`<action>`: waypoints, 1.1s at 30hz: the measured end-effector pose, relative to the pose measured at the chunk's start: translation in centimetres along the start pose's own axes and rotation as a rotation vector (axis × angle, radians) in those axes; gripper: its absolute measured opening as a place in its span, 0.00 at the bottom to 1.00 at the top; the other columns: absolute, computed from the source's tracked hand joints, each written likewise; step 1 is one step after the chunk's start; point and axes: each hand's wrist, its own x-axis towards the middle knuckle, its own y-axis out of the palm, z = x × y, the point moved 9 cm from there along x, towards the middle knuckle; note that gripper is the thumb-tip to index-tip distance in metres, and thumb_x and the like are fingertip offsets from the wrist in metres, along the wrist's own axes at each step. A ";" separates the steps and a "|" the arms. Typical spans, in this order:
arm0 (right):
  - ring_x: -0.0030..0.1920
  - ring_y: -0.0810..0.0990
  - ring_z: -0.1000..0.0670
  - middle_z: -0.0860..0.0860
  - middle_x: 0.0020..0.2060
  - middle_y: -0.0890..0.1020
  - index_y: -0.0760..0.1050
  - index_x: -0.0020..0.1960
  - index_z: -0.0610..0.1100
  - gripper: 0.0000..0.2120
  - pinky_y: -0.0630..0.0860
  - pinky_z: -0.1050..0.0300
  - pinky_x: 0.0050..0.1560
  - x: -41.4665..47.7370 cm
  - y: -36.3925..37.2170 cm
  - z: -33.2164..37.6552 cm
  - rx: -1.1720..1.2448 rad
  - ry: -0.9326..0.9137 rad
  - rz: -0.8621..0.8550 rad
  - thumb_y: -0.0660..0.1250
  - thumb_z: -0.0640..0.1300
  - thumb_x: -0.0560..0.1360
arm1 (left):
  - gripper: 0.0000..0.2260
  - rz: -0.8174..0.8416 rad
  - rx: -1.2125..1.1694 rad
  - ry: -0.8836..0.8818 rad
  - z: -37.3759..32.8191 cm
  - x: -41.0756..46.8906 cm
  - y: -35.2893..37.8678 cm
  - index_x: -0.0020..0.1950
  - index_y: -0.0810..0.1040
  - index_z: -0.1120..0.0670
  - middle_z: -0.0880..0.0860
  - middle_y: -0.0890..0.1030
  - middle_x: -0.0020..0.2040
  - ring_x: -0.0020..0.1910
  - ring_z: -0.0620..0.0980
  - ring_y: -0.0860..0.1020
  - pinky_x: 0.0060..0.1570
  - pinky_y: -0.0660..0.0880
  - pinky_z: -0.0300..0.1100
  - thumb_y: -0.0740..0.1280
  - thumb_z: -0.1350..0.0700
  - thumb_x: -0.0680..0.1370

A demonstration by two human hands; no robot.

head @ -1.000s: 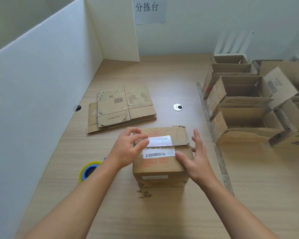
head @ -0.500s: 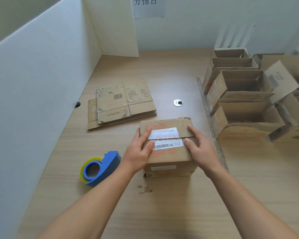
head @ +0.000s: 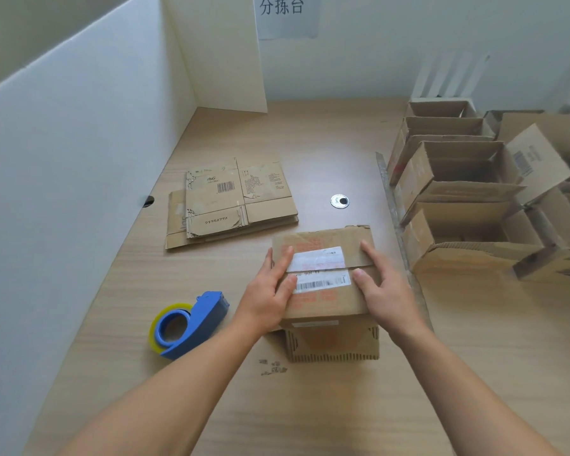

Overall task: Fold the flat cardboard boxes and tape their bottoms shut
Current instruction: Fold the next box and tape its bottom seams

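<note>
A small cardboard box [head: 324, 301] stands on the wooden table [head: 310, 406] with its two flaps folded down and white barcode labels across the seam. My left hand [head: 270, 291] presses flat on the left end of the flaps. My right hand [head: 380, 291] presses flat on the right end. A blue tape dispenser [head: 188, 324] with a yellowish roll lies on the table to the left of the box. A stack of flat cardboard boxes [head: 231, 202] lies further back on the left.
Several folded open boxes [head: 468, 199] crowd the right side behind a grey strip [head: 395, 212]. White partition boards [head: 63, 192] wall off the left and back. A round metal grommet [head: 339, 201] sits in the table. A paper sign [head: 285, 14] hangs on the back wall.
Both hands have slid along the folded flaps and flattened onto them. The view has shifted, so the tape dispenser now shows fully.
</note>
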 end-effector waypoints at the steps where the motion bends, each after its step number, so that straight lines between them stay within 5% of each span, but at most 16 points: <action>1: 0.68 0.71 0.58 0.61 0.68 0.72 0.67 0.75 0.60 0.26 0.66 0.62 0.67 -0.3 0.4 -0.2 0.018 -0.015 0.008 0.67 0.45 0.80 | 0.23 -0.006 0.027 0.007 0.4 -0.5 -0.3 0.77 0.58 0.34 0.48 0.50 0.82 0.79 0.45 0.55 0.69 0.55 0.34 0.59 0.49 0.84; 5: 0.68 0.70 0.58 0.62 0.68 0.72 0.68 0.72 0.61 0.25 0.66 0.60 0.71 -2.3 3.4 -1.2 0.055 -0.023 0.088 0.68 0.43 0.79 | 0.21 -0.014 0.124 0.012 3.6 -3.5 -1.1 0.73 0.54 0.28 0.47 0.53 0.81 0.76 0.39 0.52 0.70 0.56 0.35 0.56 0.41 0.82; 10: 0.77 0.59 0.58 0.57 0.77 0.64 0.63 0.75 0.63 0.27 0.56 0.64 0.74 -5.5 8.6 -4.4 -0.061 -0.019 0.201 0.67 0.47 0.80 | 0.24 0.037 0.216 -0.062 8.3 -7.4 -1.0 0.72 0.48 0.22 0.45 0.56 0.81 0.76 0.36 0.50 0.64 0.46 0.19 0.52 0.34 0.77; 13: 0.78 0.54 0.58 0.54 0.79 0.61 0.60 0.73 0.66 0.25 0.52 0.72 0.70 -5.6 9.3 -5.1 -0.085 -0.057 0.213 0.64 0.49 0.82 | 0.22 0.044 0.237 -0.070 8.0 -7.2 -0.8 0.73 0.51 0.27 0.47 0.55 0.82 0.75 0.35 0.51 0.66 0.52 0.27 0.57 0.41 0.82; 15: 0.80 0.50 0.53 0.55 0.80 0.54 0.61 0.75 0.64 0.24 0.51 0.65 0.74 -4.8 9.3 -5.1 -0.175 -0.071 0.235 0.62 0.49 0.83 | 0.22 0.041 0.239 -0.086 7.4 -6.6 -0.9 0.76 0.57 0.34 0.52 0.55 0.82 0.79 0.42 0.52 0.68 0.55 0.33 0.60 0.48 0.84; 18: 0.80 0.41 0.44 0.55 0.80 0.47 0.66 0.74 0.60 0.21 0.49 0.42 0.79 -3.4 9.7 -3.2 -0.605 -0.216 0.212 0.59 0.50 0.82 | 0.23 0.051 0.257 -0.123 7.2 -5.8 -1.1 0.78 0.61 0.40 0.55 0.55 0.81 0.80 0.50 0.54 0.72 0.56 0.40 0.60 0.49 0.84; 20: 0.80 0.50 0.39 0.49 0.80 0.58 0.71 0.70 0.55 0.21 0.57 0.33 0.74 -3.5 11.1 -0.8 -0.812 -0.402 0.176 0.59 0.54 0.78 | 0.23 0.069 0.272 -0.132 7.3 -5.6 -0.9 0.79 0.59 0.40 0.54 0.53 0.82 0.80 0.50 0.53 0.72 0.56 0.40 0.58 0.49 0.84; 23: 0.74 0.67 0.40 0.45 0.72 0.73 0.76 0.68 0.48 0.28 0.63 0.36 0.70 -4.9 14.8 -0.6 -0.942 -0.505 0.239 0.56 0.60 0.75 | 0.23 0.102 0.262 -0.116 7.6 -5.8 -0.3 0.79 0.55 0.38 0.52 0.49 0.82 0.80 0.49 0.51 0.72 0.57 0.42 0.55 0.49 0.85; 29: 0.77 0.63 0.42 0.45 0.76 0.67 0.69 0.75 0.46 0.31 0.54 0.40 0.72 -5.8 15.4 -1.4 -0.969 -0.517 0.194 0.54 0.61 0.79 | 0.24 0.247 0.368 -0.105 8.5 -5.8 -0.3 0.78 0.44 0.33 0.51 0.40 0.82 0.80 0.47 0.40 0.76 0.44 0.41 0.52 0.46 0.85; 33: 0.78 0.61 0.42 0.46 0.77 0.66 0.68 0.75 0.46 0.30 0.54 0.38 0.73 -6.3 15.8 -1.4 -0.992 -0.562 0.199 0.53 0.60 0.80 | 0.26 0.356 0.560 -0.147 8.6 -6.0 -0.7 0.77 0.37 0.31 0.48 0.37 0.82 0.79 0.46 0.35 0.78 0.52 0.53 0.49 0.40 0.84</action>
